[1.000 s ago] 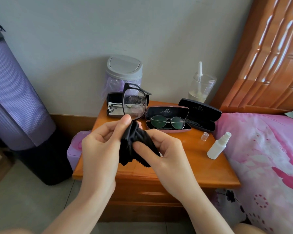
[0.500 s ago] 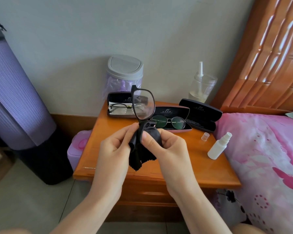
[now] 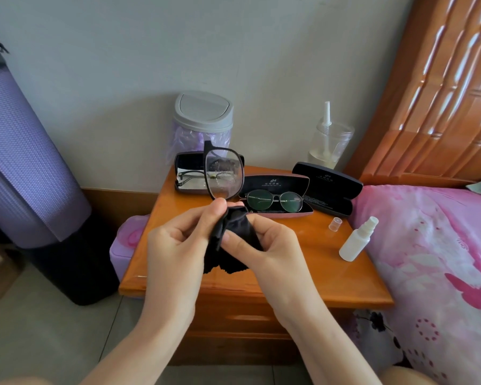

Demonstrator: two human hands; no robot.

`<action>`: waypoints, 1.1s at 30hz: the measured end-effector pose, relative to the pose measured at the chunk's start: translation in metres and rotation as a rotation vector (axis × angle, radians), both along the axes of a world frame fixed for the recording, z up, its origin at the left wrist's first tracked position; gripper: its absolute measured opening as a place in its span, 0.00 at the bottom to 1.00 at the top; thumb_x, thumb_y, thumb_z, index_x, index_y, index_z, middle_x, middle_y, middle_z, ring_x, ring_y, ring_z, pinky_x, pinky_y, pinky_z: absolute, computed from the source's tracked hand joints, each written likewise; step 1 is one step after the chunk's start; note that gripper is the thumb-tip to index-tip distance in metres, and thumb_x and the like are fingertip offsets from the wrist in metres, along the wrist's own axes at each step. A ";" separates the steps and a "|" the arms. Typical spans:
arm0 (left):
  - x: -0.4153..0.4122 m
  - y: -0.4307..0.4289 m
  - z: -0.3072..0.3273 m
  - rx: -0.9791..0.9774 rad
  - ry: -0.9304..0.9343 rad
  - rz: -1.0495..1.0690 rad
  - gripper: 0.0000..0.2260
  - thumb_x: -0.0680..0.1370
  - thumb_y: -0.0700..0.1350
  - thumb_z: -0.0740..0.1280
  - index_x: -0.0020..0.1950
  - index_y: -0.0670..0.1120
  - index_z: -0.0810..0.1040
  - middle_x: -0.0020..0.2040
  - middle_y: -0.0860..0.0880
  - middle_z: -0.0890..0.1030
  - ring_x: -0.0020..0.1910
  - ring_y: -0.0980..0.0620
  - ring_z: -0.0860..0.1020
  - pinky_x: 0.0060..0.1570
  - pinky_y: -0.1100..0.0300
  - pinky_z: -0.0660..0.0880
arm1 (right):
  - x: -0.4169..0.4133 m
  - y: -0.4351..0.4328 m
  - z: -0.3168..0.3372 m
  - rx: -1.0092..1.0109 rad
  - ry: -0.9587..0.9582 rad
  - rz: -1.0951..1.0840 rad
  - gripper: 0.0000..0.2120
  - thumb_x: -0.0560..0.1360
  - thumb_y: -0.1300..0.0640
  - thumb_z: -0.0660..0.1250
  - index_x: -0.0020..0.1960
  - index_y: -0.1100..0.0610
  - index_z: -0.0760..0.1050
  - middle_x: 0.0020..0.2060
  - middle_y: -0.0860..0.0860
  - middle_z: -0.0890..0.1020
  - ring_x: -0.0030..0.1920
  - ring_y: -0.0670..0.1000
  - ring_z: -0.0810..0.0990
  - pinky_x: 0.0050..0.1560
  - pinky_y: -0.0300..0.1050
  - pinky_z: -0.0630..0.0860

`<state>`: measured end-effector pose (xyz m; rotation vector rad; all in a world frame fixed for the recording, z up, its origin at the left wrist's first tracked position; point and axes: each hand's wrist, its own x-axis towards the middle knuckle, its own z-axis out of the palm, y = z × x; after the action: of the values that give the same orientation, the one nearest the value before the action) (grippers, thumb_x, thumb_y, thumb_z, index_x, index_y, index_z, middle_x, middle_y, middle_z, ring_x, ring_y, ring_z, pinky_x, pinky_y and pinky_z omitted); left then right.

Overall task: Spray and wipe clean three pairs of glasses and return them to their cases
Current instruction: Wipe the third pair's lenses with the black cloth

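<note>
holding black-framed glasses (image 3: 224, 173) upright, lens streaky | left hand (image 3: 178, 243) pinches them | right hand (image 3: 272, 243) grips black cloth (image 3: 235, 232)

The table (image 3: 303, 262) at centre is varnished wood, glossy and smooth, like the headboard (image 3: 442, 93) at upper right. The cloth (image 3: 233, 240) is soft, matt black fabric. The glasses (image 3: 225, 173) have a black plastic frame and a smeared lens. The bottle (image 3: 356, 243) is matt white plastic. The mat (image 3: 20, 162) at left is ribbed purple foam.
</note>
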<state>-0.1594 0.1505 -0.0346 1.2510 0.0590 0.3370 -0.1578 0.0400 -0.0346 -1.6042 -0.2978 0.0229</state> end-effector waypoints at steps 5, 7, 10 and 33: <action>0.002 0.003 -0.001 0.015 0.018 0.066 0.13 0.70 0.54 0.67 0.41 0.47 0.85 0.36 0.49 0.85 0.38 0.59 0.83 0.33 0.71 0.75 | -0.001 0.008 -0.001 -0.066 -0.071 -0.032 0.05 0.72 0.61 0.72 0.48 0.56 0.80 0.37 0.46 0.84 0.40 0.45 0.84 0.38 0.35 0.79; 0.004 0.006 0.000 0.023 0.017 0.077 0.14 0.71 0.53 0.67 0.42 0.45 0.85 0.37 0.48 0.86 0.39 0.59 0.83 0.35 0.73 0.74 | -0.002 0.012 -0.002 -0.120 -0.113 -0.054 0.06 0.72 0.60 0.72 0.48 0.54 0.80 0.37 0.42 0.83 0.42 0.42 0.83 0.39 0.34 0.79; 0.006 0.008 -0.001 0.048 0.011 0.106 0.15 0.72 0.55 0.66 0.41 0.45 0.85 0.37 0.48 0.86 0.41 0.56 0.83 0.38 0.71 0.75 | -0.003 0.016 -0.004 -0.175 -0.129 -0.053 0.08 0.73 0.59 0.71 0.52 0.54 0.80 0.42 0.43 0.83 0.46 0.43 0.82 0.45 0.35 0.80; 0.006 0.025 0.000 0.116 -0.090 -0.055 0.08 0.75 0.37 0.65 0.50 0.45 0.83 0.48 0.51 0.86 0.51 0.58 0.82 0.48 0.69 0.77 | 0.000 -0.006 0.005 0.149 0.139 -0.062 0.16 0.67 0.54 0.70 0.50 0.62 0.81 0.42 0.58 0.85 0.43 0.52 0.85 0.41 0.36 0.79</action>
<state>-0.1539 0.1756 -0.0351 1.3484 -0.0727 0.3524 -0.1577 0.0337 -0.0300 -1.4552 -0.1387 0.0631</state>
